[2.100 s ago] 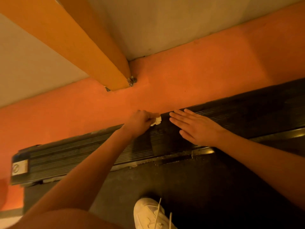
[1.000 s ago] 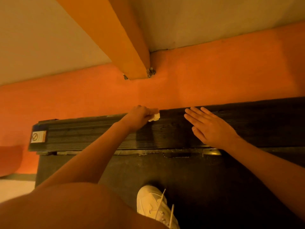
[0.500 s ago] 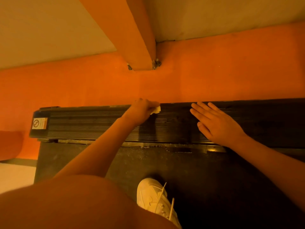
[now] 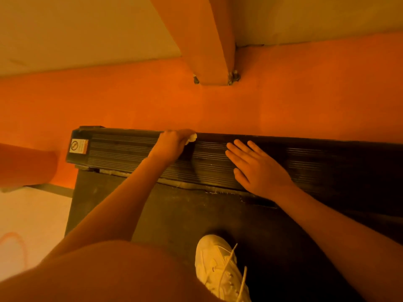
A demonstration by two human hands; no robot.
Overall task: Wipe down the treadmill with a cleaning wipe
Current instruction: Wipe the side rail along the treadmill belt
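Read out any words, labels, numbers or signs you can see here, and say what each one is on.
Sticker at the left end of the rail: a circle-and-slash prohibition sign; the print beside it is too small to read.
Wipe and shoe: no writing can be made out.

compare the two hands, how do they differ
1. The left hand is curled round the wipe; the right hand lies flat, fingers spread, holding nothing.
2. The left hand sits at the far edge of the rail; the right hand lies across its middle, wrist at the near edge.
Both rest on the rail.
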